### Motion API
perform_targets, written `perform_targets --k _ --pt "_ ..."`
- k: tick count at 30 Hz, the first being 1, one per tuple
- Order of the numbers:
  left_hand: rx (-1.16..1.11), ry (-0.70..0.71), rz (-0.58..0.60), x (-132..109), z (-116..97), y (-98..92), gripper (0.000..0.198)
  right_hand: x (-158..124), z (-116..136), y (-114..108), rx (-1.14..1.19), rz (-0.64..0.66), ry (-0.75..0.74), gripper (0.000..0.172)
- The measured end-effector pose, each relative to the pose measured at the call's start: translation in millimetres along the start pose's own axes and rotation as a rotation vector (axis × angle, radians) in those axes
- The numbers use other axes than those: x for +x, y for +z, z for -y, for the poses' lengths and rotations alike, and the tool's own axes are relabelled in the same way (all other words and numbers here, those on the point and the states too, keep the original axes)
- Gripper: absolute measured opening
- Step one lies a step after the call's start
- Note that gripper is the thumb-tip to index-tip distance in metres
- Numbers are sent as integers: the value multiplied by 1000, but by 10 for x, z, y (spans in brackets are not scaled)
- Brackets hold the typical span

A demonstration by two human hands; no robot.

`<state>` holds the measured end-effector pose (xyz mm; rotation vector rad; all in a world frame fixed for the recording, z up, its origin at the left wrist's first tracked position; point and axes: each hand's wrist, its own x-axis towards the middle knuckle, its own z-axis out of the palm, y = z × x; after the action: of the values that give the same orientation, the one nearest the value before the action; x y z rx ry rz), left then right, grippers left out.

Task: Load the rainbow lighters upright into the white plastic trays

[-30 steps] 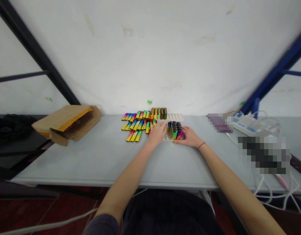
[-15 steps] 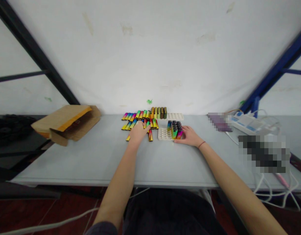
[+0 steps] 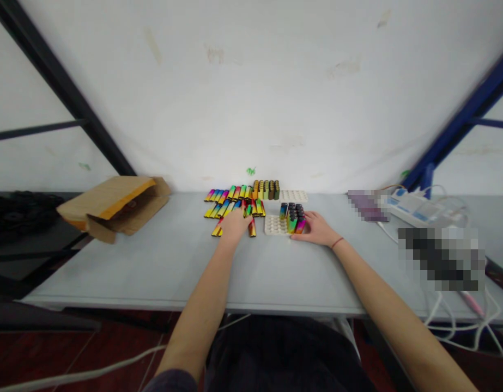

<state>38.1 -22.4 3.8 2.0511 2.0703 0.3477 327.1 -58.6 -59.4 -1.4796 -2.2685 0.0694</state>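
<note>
My left hand (image 3: 235,226) reaches into shiny rainbow-coloured lighters (image 3: 222,208) lying in rows. Its thumb and fingers close around a green-ended lighter (image 3: 248,209), partly hidden by the hand. To the right stands a white tray (image 3: 273,225) with round holes, its right part filled with several upright, dark-topped lighters (image 3: 292,218). My right hand (image 3: 319,230) is curled round the tray's right end, thumb at the front and fingers behind, against the end lighters. One loose lighter (image 3: 252,227) lies just right of my left hand.
Behind the loose lighters stands a block of upright gold-topped lighters (image 3: 266,189), beside another white holed tray (image 3: 294,195). An opened brown paper package (image 3: 112,204) lies at the left. A power strip (image 3: 410,207), cables and blurred objects occupy the right side of the grey table (image 3: 276,272).
My left hand has shifted slightly toward me and its fingers have drawn in among the lighters. My right hand stays at the tray. The whole view has shifted slightly.
</note>
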Motion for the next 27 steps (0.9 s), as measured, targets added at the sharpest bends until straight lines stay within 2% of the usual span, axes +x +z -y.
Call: perform_targets --k 7,18,20,23,27 --pt "7 72 -67 35 37 65 28 -2 6 -9 -1 -5 -2 74" --pt "-55 103 -94 57 48 108 23 -3 0 -6 -1 -6 -7 72" --pt "-169 101 -130 80 44 108 23 -4 -1 -7 0 -5 -6 73" --pt "-515 110 -139 119 -6 119 26 -5 -2 -6 0 1 -5 74" --pt "-1053 28 24 108 -150 146 32 -3 -11 2 3 -9 -7 72"
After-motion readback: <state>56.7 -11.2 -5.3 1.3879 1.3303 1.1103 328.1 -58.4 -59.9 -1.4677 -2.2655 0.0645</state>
